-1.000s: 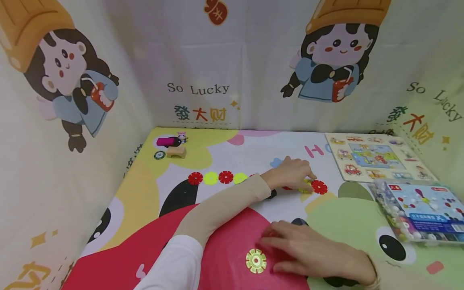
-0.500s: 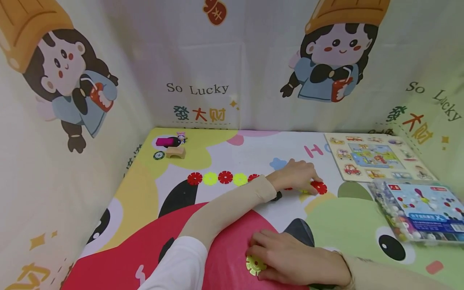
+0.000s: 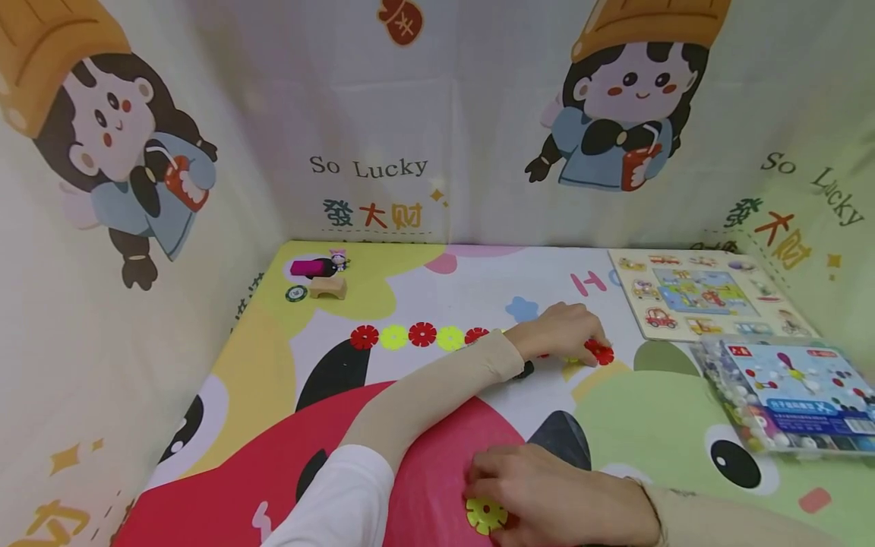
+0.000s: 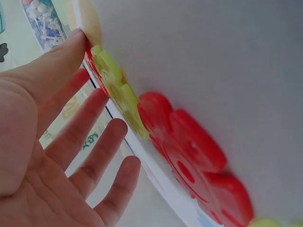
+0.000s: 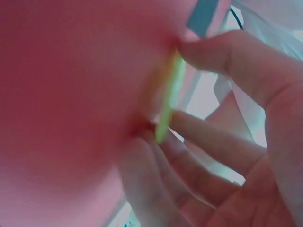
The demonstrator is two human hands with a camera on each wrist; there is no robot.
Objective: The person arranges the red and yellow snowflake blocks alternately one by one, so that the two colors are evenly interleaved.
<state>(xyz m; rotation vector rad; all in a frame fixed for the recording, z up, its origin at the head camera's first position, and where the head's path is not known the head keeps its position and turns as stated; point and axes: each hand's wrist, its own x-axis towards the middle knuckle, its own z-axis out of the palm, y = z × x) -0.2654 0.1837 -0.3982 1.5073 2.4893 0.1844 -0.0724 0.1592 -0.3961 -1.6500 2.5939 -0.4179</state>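
Red and yellow flower-shaped plastic interlocking discs lie in a row across the mat in the head view, partly hidden by my left forearm. At the row's right end, my left hand pinches the last red disc between thumb and fingertips. The left wrist view has a yellow disc beside it and a nearer red disc. Close to the front, my right hand grips a single yellow disc at its edges. That disc appears edge-on in the right wrist view, between thumb and fingers.
A wooden puzzle board lies at the back right, with a clear box of beads in front of it. At the back left sit a wooden arch block, a round chip, a magenta piece and a small figurine.
My right hand has moved left onto the loose yellow disc and taken hold of it. My left hand has shifted slightly right, its fingers now at the end red disc.
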